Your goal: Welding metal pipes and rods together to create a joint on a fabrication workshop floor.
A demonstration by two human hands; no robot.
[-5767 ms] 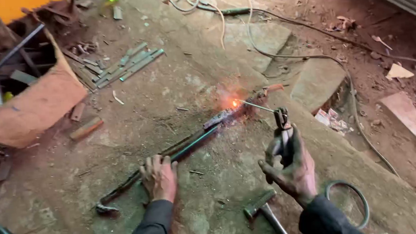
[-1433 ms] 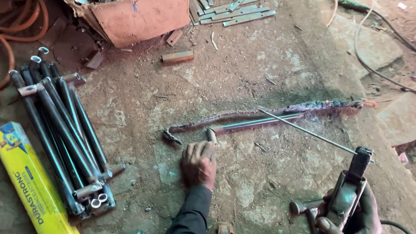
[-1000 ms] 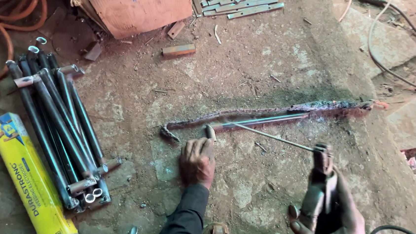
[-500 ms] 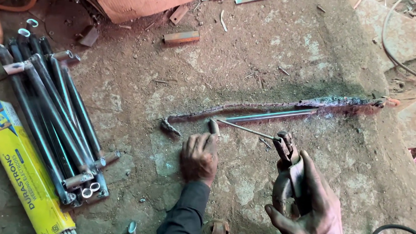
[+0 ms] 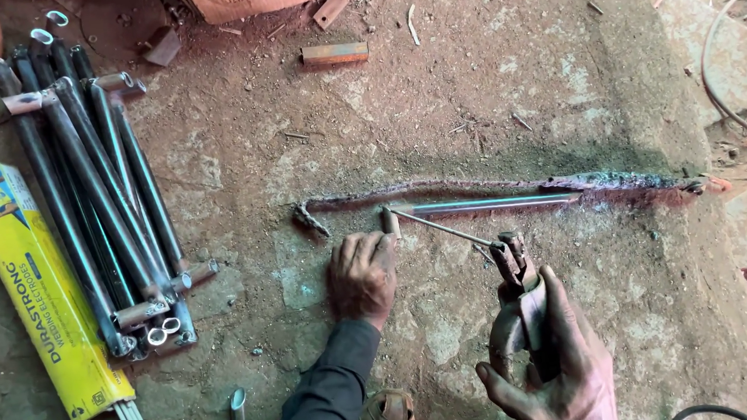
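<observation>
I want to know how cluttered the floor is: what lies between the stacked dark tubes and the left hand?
In the head view, mostly bare concrete between the stacked dark tubes and the left hand, with only small pebbles and debris.

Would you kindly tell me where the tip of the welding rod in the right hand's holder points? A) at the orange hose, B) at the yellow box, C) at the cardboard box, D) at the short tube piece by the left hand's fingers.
D: the welding rod runs from the holder to the short tube piece beside the left hand.
</observation>
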